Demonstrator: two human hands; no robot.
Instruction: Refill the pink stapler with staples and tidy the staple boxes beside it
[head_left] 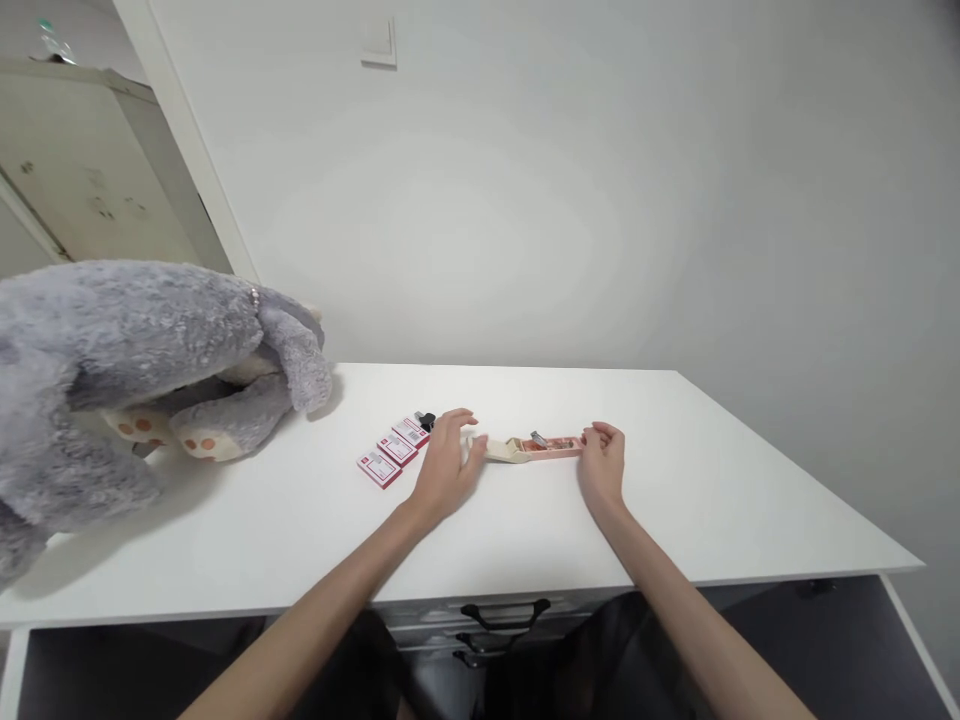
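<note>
A long, narrow opened box lies on the white table, pink on its right part with a cream flap folded out to the left. Small shiny metal pieces sit inside it; their kind is too small to make out. My left hand grips the flap's left end between thumb and fingers. At the opposite end, my right hand pinches the box's right edge with bent fingers. Beside my left hand, three small red-and-white boxes lie in a slanting row, with a small black object at their far end.
A large grey plush toy takes up the table's left side. The white table meets a plain wall behind. Below its front edge are drawers with black handles. A cabinet stands beyond at the upper left.
</note>
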